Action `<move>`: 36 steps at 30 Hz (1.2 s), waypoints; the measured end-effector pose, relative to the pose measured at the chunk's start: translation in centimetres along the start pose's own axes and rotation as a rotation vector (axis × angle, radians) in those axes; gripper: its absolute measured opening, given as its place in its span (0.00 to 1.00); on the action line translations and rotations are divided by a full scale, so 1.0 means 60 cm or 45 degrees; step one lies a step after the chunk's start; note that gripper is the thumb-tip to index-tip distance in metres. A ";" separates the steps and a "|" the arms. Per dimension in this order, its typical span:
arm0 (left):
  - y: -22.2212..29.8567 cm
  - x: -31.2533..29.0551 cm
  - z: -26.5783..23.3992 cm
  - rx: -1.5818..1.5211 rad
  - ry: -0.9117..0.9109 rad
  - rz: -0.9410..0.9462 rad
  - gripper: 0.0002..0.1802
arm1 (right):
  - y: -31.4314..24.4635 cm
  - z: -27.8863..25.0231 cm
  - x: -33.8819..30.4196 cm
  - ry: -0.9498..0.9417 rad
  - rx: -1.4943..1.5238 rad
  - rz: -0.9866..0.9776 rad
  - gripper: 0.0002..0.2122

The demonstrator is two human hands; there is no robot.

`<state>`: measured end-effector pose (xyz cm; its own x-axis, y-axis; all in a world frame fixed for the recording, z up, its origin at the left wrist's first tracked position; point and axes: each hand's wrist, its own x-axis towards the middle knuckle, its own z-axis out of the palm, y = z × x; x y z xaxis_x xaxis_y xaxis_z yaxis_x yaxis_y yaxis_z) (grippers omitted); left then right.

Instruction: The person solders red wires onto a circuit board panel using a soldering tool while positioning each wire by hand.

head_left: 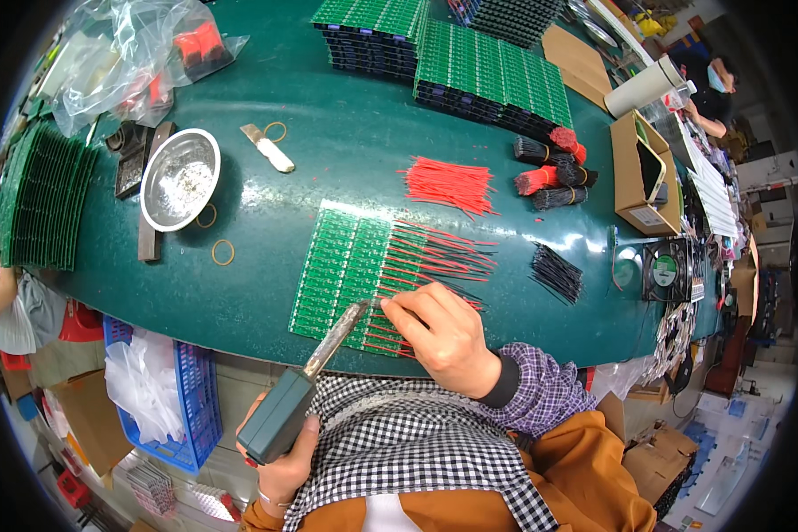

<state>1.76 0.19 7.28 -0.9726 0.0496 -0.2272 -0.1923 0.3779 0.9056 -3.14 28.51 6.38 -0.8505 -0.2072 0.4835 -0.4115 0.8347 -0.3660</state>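
My left hand (pixel 282 461) is wrapped around the dark green handle of a soldering iron (pixel 328 341). The iron's tip rests at a panel of green circuit boards (pixel 337 266) lying on the table. Beside that tip, my right hand (pixel 445 341) is closed in a pinch on a thin wire at the panel; its fingers hide most of the wire. Red wires (pixel 443 251) run out to the right from the panel's right part, some black ones among them. A loose pile of red wires (pixel 449 185) lies beyond, and black wires (pixel 556 272) lie to the right.
On the green table (pixel 266 293) stand a white bowl (pixel 154 191), stacked board panels (pixel 496 71), bundled wires (pixel 550 168), a cardboard box (pixel 638 191) and a small fan (pixel 667 273). More panels (pixel 44 199) stand at left. A blue crate (pixel 195 399) sits below the edge. Other people are nearby.
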 end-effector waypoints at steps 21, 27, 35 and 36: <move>0.002 -0.008 -0.005 -0.023 0.051 0.033 0.18 | -0.010 0.000 -0.005 0.050 0.042 -0.028 0.16; 0.000 -0.001 0.001 -0.021 0.040 0.147 0.14 | -0.011 0.001 -0.007 0.014 0.030 -0.013 0.16; -0.007 -0.003 0.000 0.059 0.000 0.168 0.13 | -0.013 0.002 -0.007 0.013 0.016 -0.004 0.16; -0.007 -0.004 0.000 0.099 -0.008 0.168 0.13 | -0.013 0.002 -0.006 0.013 0.013 -0.002 0.17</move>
<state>2.06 0.03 6.92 -0.9879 0.1091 -0.1106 -0.0520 0.4383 0.8973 -2.54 27.90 6.38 -0.8465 -0.2033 0.4920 -0.4161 0.8292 -0.3733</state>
